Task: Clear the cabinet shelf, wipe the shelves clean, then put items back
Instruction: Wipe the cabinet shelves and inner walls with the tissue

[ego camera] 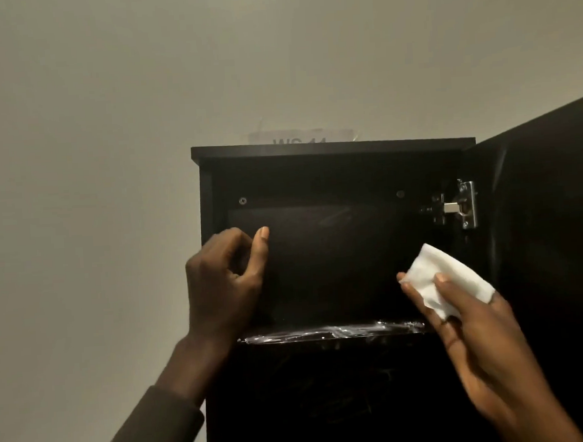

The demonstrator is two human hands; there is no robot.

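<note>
A black cabinet [333,148] stands against the wall with its door [550,239] swung open to the right. Its top compartment is empty. The shelf [324,333] below it has a shiny, crinkled front edge. My left hand [224,286] is raised at the cabinet's left side wall, fingers loosely curled and thumb straight up, with nothing in it. My right hand [478,339] is in front of the compartment's lower right and pinches a folded white wipe [452,282] between thumb and fingers. The space under the shelf is too dark to read.
A metal hinge [460,207] sits at the upper right inside the cabinet. Two screw heads show on the back rail. A pale label [300,136] is stuck on the wall just above the cabinet top. Plain wall lies to the left.
</note>
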